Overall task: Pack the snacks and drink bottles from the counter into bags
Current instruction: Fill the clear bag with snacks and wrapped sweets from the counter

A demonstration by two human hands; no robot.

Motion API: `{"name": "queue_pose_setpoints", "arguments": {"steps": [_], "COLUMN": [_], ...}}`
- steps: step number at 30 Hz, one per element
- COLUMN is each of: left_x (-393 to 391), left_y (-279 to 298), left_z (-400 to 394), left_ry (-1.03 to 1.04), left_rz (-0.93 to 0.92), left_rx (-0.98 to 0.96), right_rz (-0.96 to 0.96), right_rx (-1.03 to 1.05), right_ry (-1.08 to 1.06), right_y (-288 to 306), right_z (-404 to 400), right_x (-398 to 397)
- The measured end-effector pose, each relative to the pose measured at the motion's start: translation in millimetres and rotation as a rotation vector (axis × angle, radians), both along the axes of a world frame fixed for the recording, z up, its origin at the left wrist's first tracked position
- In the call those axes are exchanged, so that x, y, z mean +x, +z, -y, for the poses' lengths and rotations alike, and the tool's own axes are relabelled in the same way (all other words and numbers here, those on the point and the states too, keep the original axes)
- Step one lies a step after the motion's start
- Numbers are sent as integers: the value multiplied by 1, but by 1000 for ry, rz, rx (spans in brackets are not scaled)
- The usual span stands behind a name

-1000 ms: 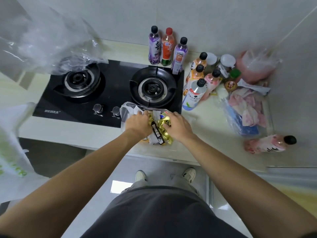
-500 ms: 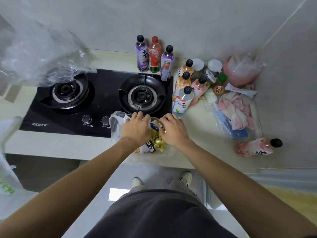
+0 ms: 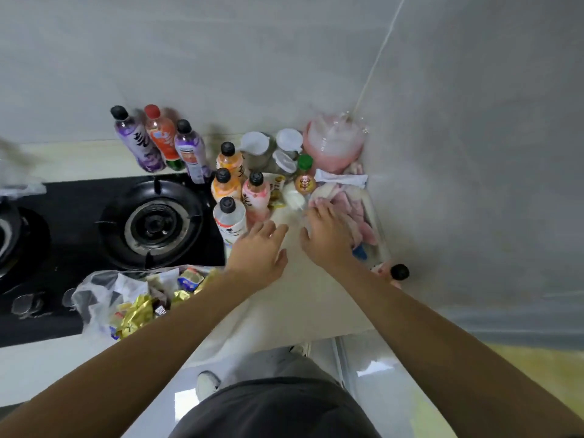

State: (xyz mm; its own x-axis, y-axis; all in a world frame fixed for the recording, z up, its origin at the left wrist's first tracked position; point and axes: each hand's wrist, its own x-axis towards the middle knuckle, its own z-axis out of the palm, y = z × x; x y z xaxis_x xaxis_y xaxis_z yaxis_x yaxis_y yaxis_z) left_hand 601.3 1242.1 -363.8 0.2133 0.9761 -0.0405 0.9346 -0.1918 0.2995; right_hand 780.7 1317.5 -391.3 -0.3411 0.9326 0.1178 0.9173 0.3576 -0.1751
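The counter (image 3: 294,298) carries a black stove (image 3: 94,229) and, at its front edge, a clear bag of snacks (image 3: 139,301) lying open, left of both hands. Drink bottles (image 3: 227,197) stand upright, caps up, beside the stove. The left hand (image 3: 259,251) and right hand (image 3: 328,238) hover just right of them, each grip open and empty.

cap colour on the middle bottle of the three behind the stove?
Red cap on the orange-labelled bottle; head view.
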Motion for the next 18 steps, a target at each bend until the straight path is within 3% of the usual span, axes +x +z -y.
{"name": "queue_pose_setpoints", "arguments": {"steps": [5,10,18], "left_x": [51,75,89], "left_y": [-9,-25,-78], "left_z": [-83,-151,-203], "left_ry": [60,157,274], "left_rz": [2,60,39], "left_rx": [-116,-166,-242], "right_rz": [-15,-52,48], "right_rx": [-24,-196,-182], "right_ry": [-51,-71,-50], "right_y": [-10,-6,-32], "right_z": [-75,-127,-166], "right_x": [54,69,86]}}
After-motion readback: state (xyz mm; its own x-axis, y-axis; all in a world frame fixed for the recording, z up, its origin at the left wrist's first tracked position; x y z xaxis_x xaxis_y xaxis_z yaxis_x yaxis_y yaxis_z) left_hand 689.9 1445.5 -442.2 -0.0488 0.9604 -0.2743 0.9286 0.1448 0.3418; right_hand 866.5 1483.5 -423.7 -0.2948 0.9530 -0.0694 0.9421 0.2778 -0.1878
